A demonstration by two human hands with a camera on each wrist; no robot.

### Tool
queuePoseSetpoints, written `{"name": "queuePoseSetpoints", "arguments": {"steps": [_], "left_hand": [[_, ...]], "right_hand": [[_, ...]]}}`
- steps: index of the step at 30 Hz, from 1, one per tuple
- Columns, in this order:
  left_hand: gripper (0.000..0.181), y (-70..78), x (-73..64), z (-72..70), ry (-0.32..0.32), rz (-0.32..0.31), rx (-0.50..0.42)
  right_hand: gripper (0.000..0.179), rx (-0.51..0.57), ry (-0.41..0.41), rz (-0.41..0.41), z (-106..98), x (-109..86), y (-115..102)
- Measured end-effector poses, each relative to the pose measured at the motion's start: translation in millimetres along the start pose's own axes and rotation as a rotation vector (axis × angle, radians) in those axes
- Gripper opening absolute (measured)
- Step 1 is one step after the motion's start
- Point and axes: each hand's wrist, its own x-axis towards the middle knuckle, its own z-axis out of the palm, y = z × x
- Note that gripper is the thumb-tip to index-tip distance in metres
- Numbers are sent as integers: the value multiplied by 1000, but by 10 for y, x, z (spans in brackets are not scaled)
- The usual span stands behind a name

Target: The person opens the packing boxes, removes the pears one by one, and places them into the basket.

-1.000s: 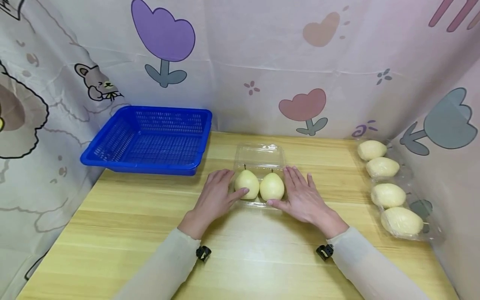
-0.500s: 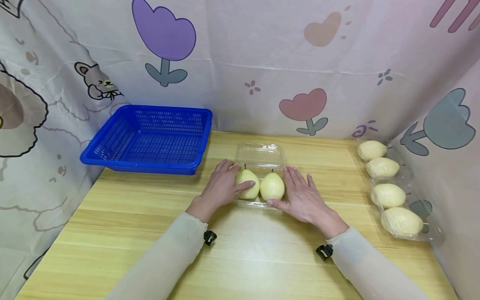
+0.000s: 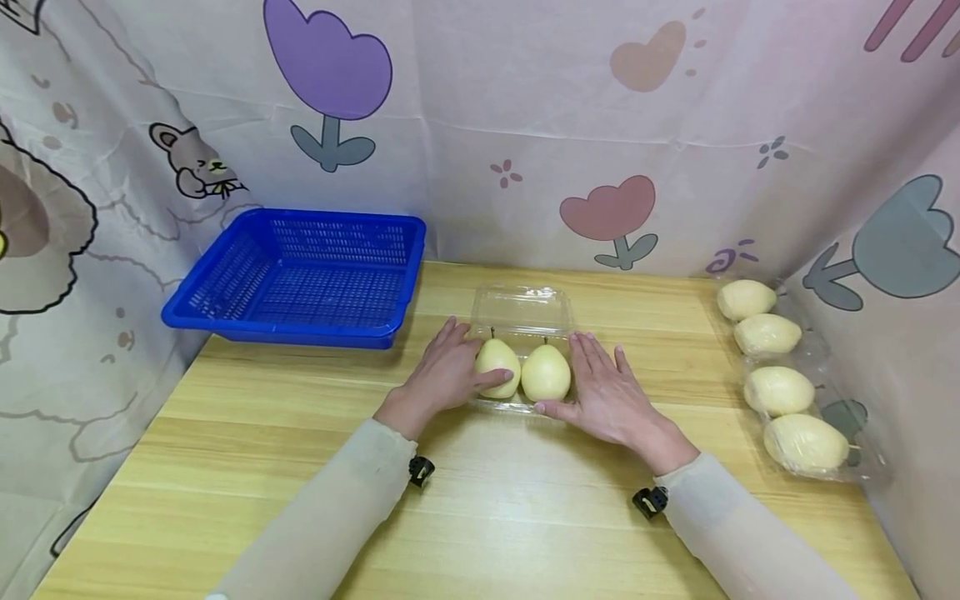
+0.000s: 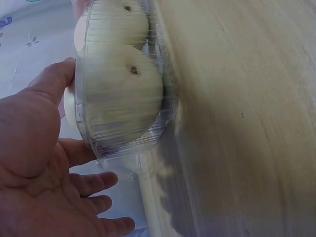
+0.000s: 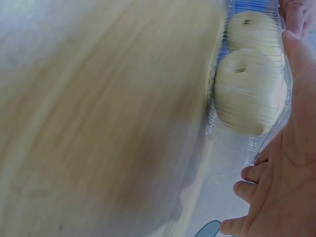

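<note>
A clear plastic clamshell box (image 3: pixel 504 405) stands mid-table, its lid (image 3: pixel 522 310) swung back. Two pale yellow pears sit in it side by side, stems pointing away: a left pear (image 3: pixel 495 358) and a right pear (image 3: pixel 546 373). My left hand (image 3: pixel 442 371) reaches over the box's left rim and holds the left pear between thumb and index finger. In the left wrist view its other fingers extend beside the box. My right hand (image 3: pixel 607 396) lies along the right side with straight fingers, thumb at the front right corner.
A blue plastic basket (image 3: pixel 397 325) stands at the back left. Clear boxes along the right edge hold several pears, among them a wrapped pear (image 3: pixel 806 443) nearest me. A printed cloth (image 3: pixel 487 83) hangs behind the wooden table (image 3: pixel 517 517).
My left hand has moved forward and slightly right, its thumb farther across the left pear. My right hand has stayed at the box's right side.
</note>
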Motion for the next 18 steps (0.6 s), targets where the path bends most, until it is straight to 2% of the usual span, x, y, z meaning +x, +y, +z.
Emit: {"name": "queuePoseSetpoints", "arguments": {"steps": [3, 10, 18], "left_hand": [[84, 3, -7, -14, 6, 17, -21], [82, 3, -15, -18, 62, 79, -67], [78, -27, -2, 52, 132, 161, -35]], "right_hand": [[131, 6, -6, 4, -5, 2, 0], [133, 10, -6, 10, -7, -1, 6], [131, 13, 8, -1, 7, 6, -2]]}}
